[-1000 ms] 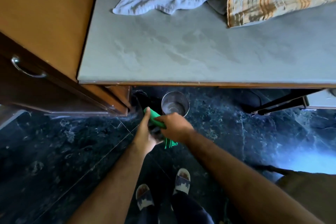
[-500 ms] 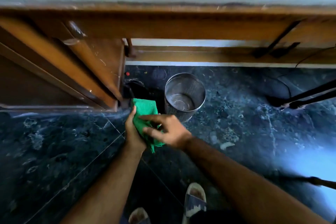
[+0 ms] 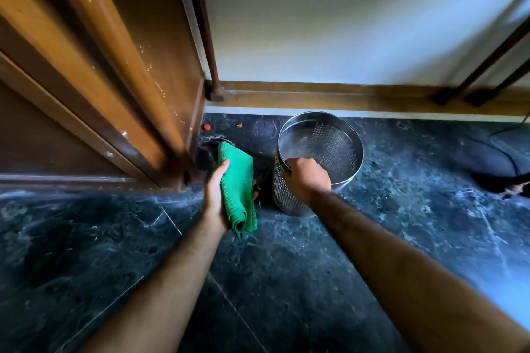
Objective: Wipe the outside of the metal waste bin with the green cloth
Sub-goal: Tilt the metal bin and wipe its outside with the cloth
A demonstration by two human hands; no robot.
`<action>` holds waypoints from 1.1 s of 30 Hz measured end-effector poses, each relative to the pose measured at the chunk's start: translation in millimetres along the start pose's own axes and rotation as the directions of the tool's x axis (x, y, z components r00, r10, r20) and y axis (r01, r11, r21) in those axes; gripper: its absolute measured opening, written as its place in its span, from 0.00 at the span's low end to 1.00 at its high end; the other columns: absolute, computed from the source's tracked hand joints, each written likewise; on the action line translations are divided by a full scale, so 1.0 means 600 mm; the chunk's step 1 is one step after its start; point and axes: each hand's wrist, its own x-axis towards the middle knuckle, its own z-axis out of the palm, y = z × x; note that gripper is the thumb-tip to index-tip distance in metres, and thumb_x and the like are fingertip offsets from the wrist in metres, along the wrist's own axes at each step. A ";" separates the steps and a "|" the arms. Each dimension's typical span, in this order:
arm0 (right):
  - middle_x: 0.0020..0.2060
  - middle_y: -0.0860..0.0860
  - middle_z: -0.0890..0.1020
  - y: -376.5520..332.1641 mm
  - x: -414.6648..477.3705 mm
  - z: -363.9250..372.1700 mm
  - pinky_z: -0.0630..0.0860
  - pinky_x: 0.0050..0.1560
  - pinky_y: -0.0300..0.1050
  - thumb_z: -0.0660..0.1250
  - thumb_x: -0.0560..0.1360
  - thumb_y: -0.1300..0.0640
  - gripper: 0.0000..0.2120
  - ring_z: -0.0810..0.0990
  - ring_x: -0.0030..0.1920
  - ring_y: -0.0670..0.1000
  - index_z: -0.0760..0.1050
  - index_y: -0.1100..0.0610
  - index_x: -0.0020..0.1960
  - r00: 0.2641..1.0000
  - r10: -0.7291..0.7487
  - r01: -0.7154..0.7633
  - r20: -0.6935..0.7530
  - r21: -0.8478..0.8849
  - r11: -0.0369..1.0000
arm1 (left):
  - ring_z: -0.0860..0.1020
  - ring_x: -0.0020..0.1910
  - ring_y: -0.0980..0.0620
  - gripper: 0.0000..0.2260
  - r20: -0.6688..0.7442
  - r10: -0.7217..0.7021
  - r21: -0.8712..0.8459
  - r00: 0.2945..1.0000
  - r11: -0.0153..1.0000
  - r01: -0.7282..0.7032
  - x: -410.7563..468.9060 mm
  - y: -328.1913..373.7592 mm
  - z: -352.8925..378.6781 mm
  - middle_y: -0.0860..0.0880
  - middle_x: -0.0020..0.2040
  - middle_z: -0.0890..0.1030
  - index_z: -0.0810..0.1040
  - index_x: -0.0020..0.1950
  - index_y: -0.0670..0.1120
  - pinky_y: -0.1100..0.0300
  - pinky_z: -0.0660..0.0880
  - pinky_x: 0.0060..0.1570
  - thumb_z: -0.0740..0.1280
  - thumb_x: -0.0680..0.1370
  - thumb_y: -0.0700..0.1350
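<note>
Since half a second ago, the right hand [image 3: 308, 178] has let go of the green cloth [image 3: 238, 189] and reached across to the metal waste bin [image 3: 318, 163], where it now grips the near rim. The left hand [image 3: 215, 198] alone holds the folded cloth, fingers closed around it, just beside the bin but apart from it. The bin stands on the dark marble floor [image 3: 286, 281] near the wall, by a wooden cabinet [image 3: 100, 66]. Wiping has not begun; this looks like steadying. Next, the cloth likely needs pressing against the bin's perforated side.
</note>
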 end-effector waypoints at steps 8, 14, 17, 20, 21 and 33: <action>0.39 0.51 0.85 0.034 -0.007 -0.064 0.71 0.38 0.44 0.70 0.74 0.44 0.11 0.82 0.39 0.54 0.82 0.51 0.46 0.999 0.009 0.002 -0.043 0.252 0.968 | 0.83 0.52 0.47 0.20 -0.053 0.220 0.274 0.974 0.941 -0.198 0.038 0.033 0.081 0.49 0.53 0.86 0.80 0.62 0.49 0.55 0.79 0.57 0.71 0.73 0.55; 0.39 0.47 0.85 0.073 -0.046 -0.065 0.76 0.41 0.38 0.77 0.72 0.59 0.09 0.81 0.39 0.47 0.81 0.51 0.50 0.996 -0.084 0.061 0.026 0.487 0.871 | 0.82 0.52 0.50 0.19 0.346 0.600 0.704 0.722 0.342 -0.622 0.061 -0.001 0.163 0.47 0.55 0.84 0.80 0.62 0.49 0.54 0.78 0.52 0.67 0.74 0.54; 0.46 0.54 0.87 0.070 -0.047 -0.067 0.82 0.42 0.42 0.71 0.72 0.71 0.16 0.84 0.41 0.48 0.79 0.58 0.57 0.997 -0.057 -0.003 0.055 0.744 0.668 | 0.77 0.62 0.43 0.24 0.482 0.635 0.820 0.603 -0.083 -0.567 0.062 -0.050 0.175 0.45 0.66 0.79 0.76 0.69 0.47 0.51 0.74 0.60 0.61 0.78 0.58; 0.41 0.53 0.85 0.066 -0.040 -0.074 0.79 0.38 0.40 0.67 0.76 0.72 0.10 0.81 0.35 0.45 0.77 0.65 0.56 0.998 0.014 -0.065 0.065 0.896 0.439 | 0.77 0.63 0.42 0.26 0.504 0.658 0.809 0.559 -0.132 -0.573 0.066 -0.079 0.154 0.42 0.67 0.78 0.73 0.72 0.43 0.49 0.75 0.61 0.59 0.80 0.58; 0.41 0.53 0.84 0.069 -0.041 -0.075 0.78 0.40 0.41 0.66 0.77 0.72 0.09 0.81 0.36 0.47 0.77 0.66 0.56 0.997 0.041 -0.081 0.070 0.918 0.387 | 0.78 0.61 0.43 0.25 0.476 0.659 0.818 0.583 -0.089 -0.569 0.069 -0.084 0.137 0.41 0.66 0.79 0.73 0.71 0.42 0.49 0.76 0.59 0.59 0.81 0.57; 0.51 0.58 0.86 0.116 -0.086 -0.060 0.80 0.49 0.34 0.65 0.77 0.74 0.10 0.83 0.48 0.49 0.77 0.69 0.57 0.994 -0.028 -0.092 0.107 0.942 0.323 | 0.81 0.36 0.50 0.27 0.093 0.404 0.965 0.910 0.188 -0.183 0.122 -0.031 0.169 0.51 0.38 0.81 0.81 0.49 0.51 0.61 0.70 0.34 0.50 0.80 0.68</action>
